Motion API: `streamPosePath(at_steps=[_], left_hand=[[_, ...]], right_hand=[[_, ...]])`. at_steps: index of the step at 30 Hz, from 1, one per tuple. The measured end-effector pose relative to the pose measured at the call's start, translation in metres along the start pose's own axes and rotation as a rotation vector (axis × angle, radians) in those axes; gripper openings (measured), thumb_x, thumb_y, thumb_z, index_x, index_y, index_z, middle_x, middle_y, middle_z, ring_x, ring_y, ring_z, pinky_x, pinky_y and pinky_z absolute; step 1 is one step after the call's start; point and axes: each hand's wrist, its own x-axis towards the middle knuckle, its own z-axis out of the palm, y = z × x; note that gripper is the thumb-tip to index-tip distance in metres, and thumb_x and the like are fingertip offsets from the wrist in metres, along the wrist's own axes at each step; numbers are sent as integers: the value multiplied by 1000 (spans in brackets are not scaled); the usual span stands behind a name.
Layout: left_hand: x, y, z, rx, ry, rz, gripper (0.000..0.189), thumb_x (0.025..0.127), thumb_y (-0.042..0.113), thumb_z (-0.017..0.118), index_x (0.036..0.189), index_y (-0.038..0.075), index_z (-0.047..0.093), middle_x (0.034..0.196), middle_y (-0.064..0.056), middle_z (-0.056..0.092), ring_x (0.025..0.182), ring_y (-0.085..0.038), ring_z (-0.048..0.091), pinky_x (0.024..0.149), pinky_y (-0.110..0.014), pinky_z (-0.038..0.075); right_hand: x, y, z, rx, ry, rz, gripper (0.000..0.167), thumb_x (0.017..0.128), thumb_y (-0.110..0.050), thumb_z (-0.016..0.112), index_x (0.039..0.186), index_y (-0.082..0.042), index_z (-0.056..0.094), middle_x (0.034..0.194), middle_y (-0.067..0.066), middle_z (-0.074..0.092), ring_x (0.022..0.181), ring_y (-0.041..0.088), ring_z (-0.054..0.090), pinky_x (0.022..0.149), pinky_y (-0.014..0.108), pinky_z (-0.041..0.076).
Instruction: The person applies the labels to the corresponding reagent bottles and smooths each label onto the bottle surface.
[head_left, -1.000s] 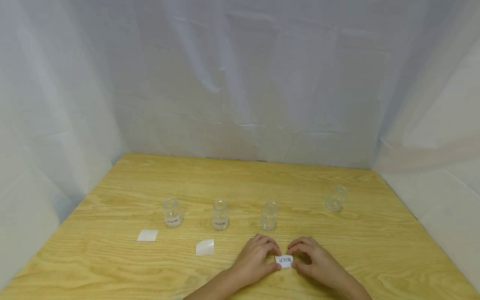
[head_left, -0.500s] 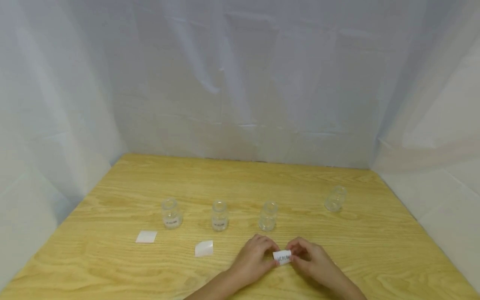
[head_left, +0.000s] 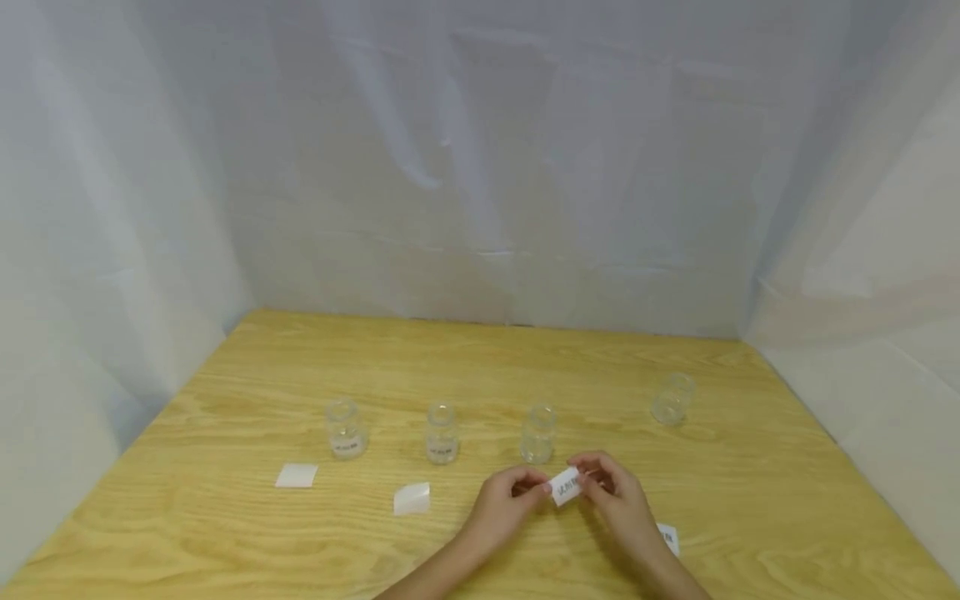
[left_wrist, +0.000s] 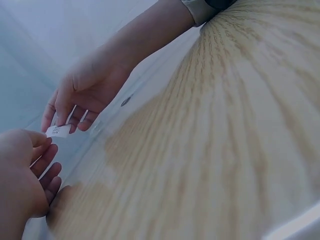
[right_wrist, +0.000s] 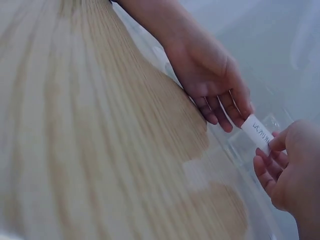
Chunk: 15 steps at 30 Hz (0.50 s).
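Observation:
A white label [head_left: 566, 486] with dark handwritten characters is held up between both hands, just in front of the third glass bottle [head_left: 538, 435]. My left hand [head_left: 501, 504] pinches its left end between thumb and forefinger. At its other end, my right hand [head_left: 617, 500] grips the label with thumb and fingers. In the right wrist view the label [right_wrist: 257, 131] spans the gap between the two hands, above the wood. Another written label [head_left: 668, 538] lies beside the right forearm, partly covered by it.
Two glass bottles [head_left: 347, 432] [head_left: 442, 435] with written labels stand at left, and an unlabelled glass bottle [head_left: 672, 400] stands at back right. Two blank white paper pieces [head_left: 296, 476] [head_left: 412, 498] lie in front. White sheeting [head_left: 480, 167] encloses the wooden table [head_left: 225, 517].
Both hands have raised the label off the table and moved it away from the person, tilting it. The second label beside the right forearm has come into sight. The bottles stay put.

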Motion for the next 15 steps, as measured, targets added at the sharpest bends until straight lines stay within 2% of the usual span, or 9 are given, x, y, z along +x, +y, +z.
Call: streamPosePath(at_steps=[5,15], left_hand=[[0,1,-1,-17,-6,18,16,88,16,62,92,2,67,86,0,65,80,-14,57,72,-26,48],[1,2,-1,-38,-16,22,15,89,16,61,93,2,66,87,-1,63,83,-16,56,74,-26,47]], right_hand=[[0,1,1,48,10,49,18,84,9,57,101,4,61,88,11,57,69,14,52,59,23,47],[1,1,-1,83,7,61,18,84,8,58,101,4,61,88,11,58,69,14,52,58,24,48]])
